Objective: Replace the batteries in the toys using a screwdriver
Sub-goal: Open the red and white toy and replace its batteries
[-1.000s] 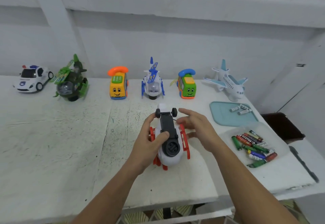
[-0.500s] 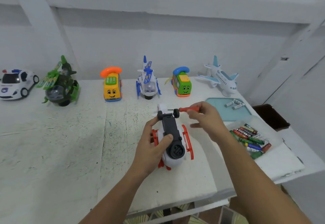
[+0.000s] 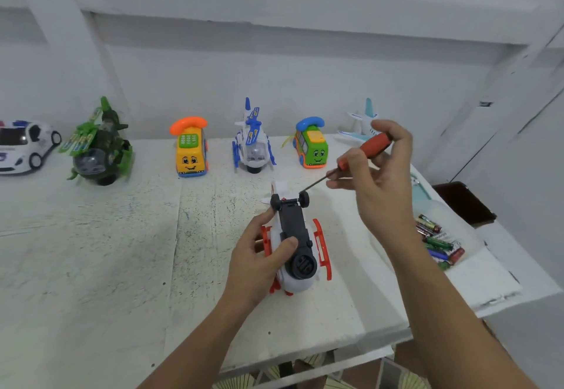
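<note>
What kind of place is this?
Probably a workbench for fixing toys: a rough white table against a bare wall, a row of toys, loose batteries, and a screwdriver.

toy row [image 3: 191,150] behind helicopter [image 3: 294,242], batteries [image 3: 439,243] right

No word, brand or number can be read with certainty. Far out at nine o'clock in the view, the white plastic toy police car [image 3: 23,147] carries a bluish mark on its bonnet, too blurred to read. Nearer in at nine o'clock, the green camouflage toy helicopter [image 3: 100,156] has green blade strips with pale print, illegible. Near twelve o'clock, the blue-and-white plastic toy helicopter [image 3: 253,147] shows yellow marks on its blue rotor, their shape unclear. At four o'clock, the loose pile of coloured cylindrical batteries [image 3: 439,240] bears label print too small to make out.
</note>
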